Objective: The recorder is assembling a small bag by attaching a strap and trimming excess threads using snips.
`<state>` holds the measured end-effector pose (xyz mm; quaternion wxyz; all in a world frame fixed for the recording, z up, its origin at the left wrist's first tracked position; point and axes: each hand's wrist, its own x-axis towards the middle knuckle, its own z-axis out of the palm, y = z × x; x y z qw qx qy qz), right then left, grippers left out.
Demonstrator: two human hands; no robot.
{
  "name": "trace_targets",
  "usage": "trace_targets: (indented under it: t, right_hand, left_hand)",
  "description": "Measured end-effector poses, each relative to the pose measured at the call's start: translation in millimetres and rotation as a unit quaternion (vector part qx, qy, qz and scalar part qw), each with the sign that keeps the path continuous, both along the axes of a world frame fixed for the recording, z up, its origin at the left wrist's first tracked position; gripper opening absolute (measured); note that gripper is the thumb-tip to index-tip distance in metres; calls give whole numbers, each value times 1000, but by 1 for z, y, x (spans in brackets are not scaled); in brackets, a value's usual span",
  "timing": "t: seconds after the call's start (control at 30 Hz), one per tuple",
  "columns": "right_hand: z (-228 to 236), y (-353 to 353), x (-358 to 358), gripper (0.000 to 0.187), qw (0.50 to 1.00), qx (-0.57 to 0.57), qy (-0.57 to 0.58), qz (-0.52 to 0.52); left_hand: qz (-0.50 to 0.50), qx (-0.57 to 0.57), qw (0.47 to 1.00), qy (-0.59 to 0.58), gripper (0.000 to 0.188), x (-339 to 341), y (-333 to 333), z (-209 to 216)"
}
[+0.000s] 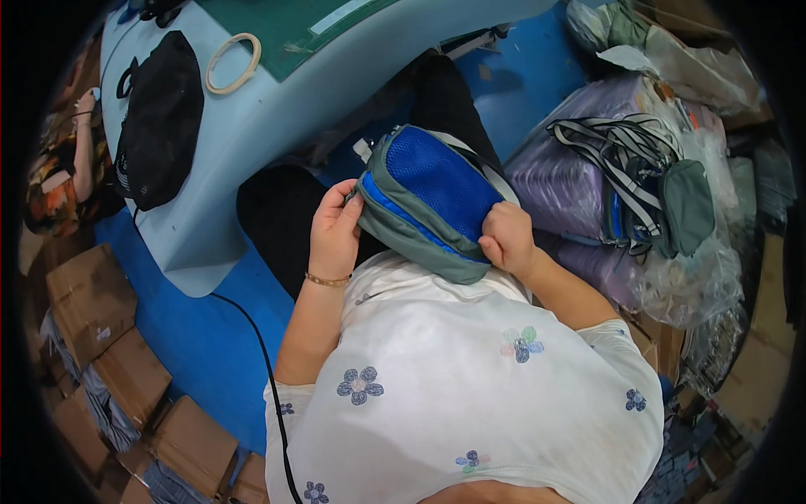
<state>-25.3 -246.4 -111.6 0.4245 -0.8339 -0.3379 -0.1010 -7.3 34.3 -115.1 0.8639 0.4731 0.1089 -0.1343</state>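
A small grey-green bag (pixel 435 200) with a blue mesh panel and a blue zip band rests across my lap. My left hand (pixel 336 225) pinches its left edge between thumb and fingers, close to a pale buckle or strap end (pixel 363 149). At the bag's right end, my right hand (pixel 507 237) is closed on the edge with its fingers curled. A light strap (pixel 495 178) runs along the far right side of the bag. What lies under the bag is hidden.
Ahead stands a pale table (pixel 277 126) holding a black pouch (pixel 164 126), a tape roll (pixel 233 64) and a green mat (pixel 290 38). Wrapped packs (pixel 554 181) at right carry similar bags (pixel 688 206). Cardboard boxes (pixel 126 370) lie left; a black cable (pixel 260 336) hangs nearby. Another person (pixel 71 181) is far left.
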Motion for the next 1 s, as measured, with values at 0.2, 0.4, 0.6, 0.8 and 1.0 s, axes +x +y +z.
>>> trace_targets:
  t: [0.2, 0.4, 0.6, 0.8, 1.0]
  right_hand:
    - [-8, -6, 19, 34, 935, 193, 224, -195]
    - [-15, -6, 41, 38, 833, 381, 325, -236]
    - [-7, 1, 45, 33, 932, 227, 162, -234]
    - [15, 6, 54, 16, 938, 255, 66, -225]
    - [38, 12, 33, 31, 983, 19, -98, -156]
  left_hand:
    - [-28, -191, 981, 29, 22, 0, -9, 10]
    - [-32, 41, 998, -19, 22, 12, -4, 10]
    - [9, 388, 902, -189, 12, 22, 0, 6]
    - [74, 257, 954, -133, 14, 12, -8, 2]
    - [67, 208, 968, -124, 41, 15, -20, 26]
